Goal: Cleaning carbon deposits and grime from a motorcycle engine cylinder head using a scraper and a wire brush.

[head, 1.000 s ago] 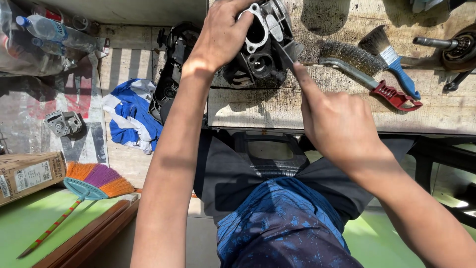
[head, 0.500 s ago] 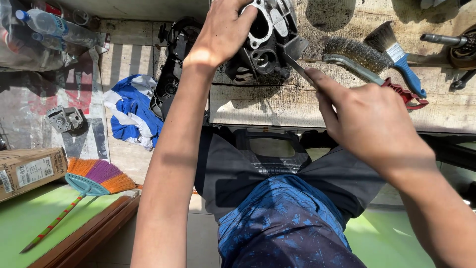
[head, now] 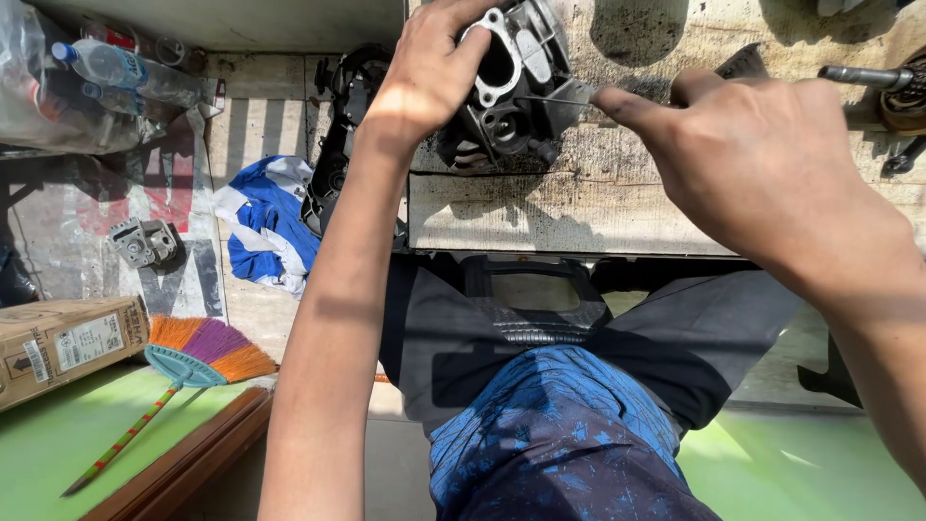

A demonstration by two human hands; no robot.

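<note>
My left hand (head: 429, 72) grips a dark grey metal engine part (head: 506, 92) with round openings, holding it tilted on the stained wooden workbench (head: 540, 207). My right hand (head: 762, 164) pinches a thin metal blade-like tool (head: 564, 98) whose tip touches the right side of the engine part. My right hand covers most of the wire brush behind it.
A metal shaft part (head: 873, 77) lies at the bench's far right. On the floor to the left lie a blue-and-white cloth (head: 265, 227), a black cover (head: 333, 145), a small metal piece (head: 143, 241), plastic bottles (head: 121, 72), a cardboard box (head: 63, 347) and a colourful broom (head: 193, 352).
My right hand has moved up and left, bringing the thin tool against the engine part and hiding the brushes. My left hand keeps its grip.
</note>
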